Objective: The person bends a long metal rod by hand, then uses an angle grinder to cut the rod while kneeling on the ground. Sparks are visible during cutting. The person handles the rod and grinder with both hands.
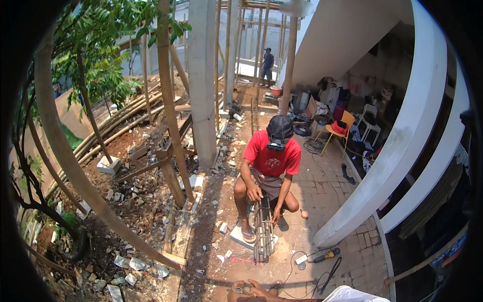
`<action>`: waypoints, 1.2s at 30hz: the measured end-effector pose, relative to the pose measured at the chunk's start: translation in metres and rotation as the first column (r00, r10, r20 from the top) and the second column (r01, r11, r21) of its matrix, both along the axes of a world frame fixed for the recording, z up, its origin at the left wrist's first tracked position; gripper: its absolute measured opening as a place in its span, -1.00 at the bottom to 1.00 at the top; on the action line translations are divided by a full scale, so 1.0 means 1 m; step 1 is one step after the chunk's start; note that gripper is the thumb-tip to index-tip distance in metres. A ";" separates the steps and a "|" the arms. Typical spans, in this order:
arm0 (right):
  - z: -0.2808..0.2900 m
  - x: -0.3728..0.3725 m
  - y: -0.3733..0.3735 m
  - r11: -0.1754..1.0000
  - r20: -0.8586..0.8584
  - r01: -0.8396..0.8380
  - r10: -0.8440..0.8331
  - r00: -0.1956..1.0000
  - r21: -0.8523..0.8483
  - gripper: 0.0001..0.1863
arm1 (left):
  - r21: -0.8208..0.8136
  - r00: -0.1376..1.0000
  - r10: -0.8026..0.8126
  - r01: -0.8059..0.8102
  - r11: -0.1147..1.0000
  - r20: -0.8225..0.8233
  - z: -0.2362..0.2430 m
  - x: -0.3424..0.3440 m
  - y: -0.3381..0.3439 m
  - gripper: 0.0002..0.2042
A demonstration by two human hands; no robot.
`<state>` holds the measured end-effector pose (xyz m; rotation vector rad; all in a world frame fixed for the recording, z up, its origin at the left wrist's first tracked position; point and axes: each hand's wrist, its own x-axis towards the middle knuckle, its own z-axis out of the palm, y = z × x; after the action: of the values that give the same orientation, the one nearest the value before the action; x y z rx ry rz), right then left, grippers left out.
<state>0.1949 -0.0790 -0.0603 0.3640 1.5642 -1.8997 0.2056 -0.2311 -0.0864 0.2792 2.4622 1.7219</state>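
At the lower edge, my right hand (259,291) reaches in from the right, its fingers bent toward the left. A small greyish thing shows at its fingertips, too small to name. Beside it, my left hand (236,296) is only partly visible, its fingers cut off or hidden. Just ahead lies a long rebar cage (263,234) of steel bars and stirrups, its near end toward me. A co-worker (271,156) in a red shirt and dark cap squats over the cage with both hands on it. Pink string (244,260) lies by its near end.
A yellow-and-black power tool (331,254) and a white socket block (301,259) with cords lie right of the cage. White columns (387,136) rise at right; bamboo poles (173,100) and rubble (136,264) are at left. A yellow chair (342,128) and another person (267,65) are farther back.
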 end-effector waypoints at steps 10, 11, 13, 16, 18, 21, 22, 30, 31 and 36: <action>-0.126 -0.002 -0.001 0.852 0.778 0.375 0.060 0.625 -0.366 -0.76 | -0.002 0.996 -0.034 0.035 0.999 0.083 -0.002 0.005 0.004 -0.35; -0.128 -0.003 0.001 0.869 0.786 0.368 0.038 0.617 -0.331 -0.77 | 0.117 0.966 -0.014 -0.017 0.993 0.258 0.000 0.011 0.005 -0.45; -0.126 -0.004 0.015 0.877 0.792 0.350 0.055 0.609 -0.330 -0.86 | 0.037 0.961 -0.027 0.017 0.999 0.274 0.003 0.010 0.006 -0.50; -0.122 -0.010 0.037 0.870 0.815 0.243 0.257 0.520 -0.430 -0.89 | 0.075 0.982 0.101 -0.114 0.991 0.163 0.010 0.000 0.004 -0.61; -0.119 -0.009 0.050 0.916 0.888 0.241 0.204 0.412 -0.322 -0.85 | -0.088 0.979 0.148 -0.137 0.987 0.138 0.018 -0.012 0.001 -0.66; -0.109 -0.003 0.077 0.984 0.831 -0.147 0.165 0.531 -0.102 -0.77 | -0.276 0.981 0.155 -0.117 0.954 0.119 0.026 -0.043 0.000 -0.74; -0.103 0.002 0.090 0.960 0.753 -0.266 0.241 0.612 -0.090 -0.74 | -0.382 0.992 0.118 -0.089 0.920 0.053 0.026 -0.055 0.003 -0.79; -0.033 0.012 0.211 0.482 0.551 -0.778 0.550 0.627 0.404 -0.62 | 0.167 0.853 0.513 -0.522 0.837 0.097 -0.002 -0.162 0.050 -0.79; -0.028 0.014 0.223 0.507 0.542 -0.741 0.508 0.669 0.440 -0.60 | 0.207 0.845 0.515 -0.534 0.819 0.142 0.003 -0.170 0.051 -0.74; -0.026 0.034 0.263 0.633 0.470 -0.548 0.310 0.827 0.547 -0.57 | 0.220 0.860 0.505 -0.508 0.833 0.075 0.055 -0.189 0.048 -0.59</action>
<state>0.2288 0.1838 -0.0862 0.5167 1.8382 -0.7954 0.0166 -0.1834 -0.0314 -0.4145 2.4703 2.2021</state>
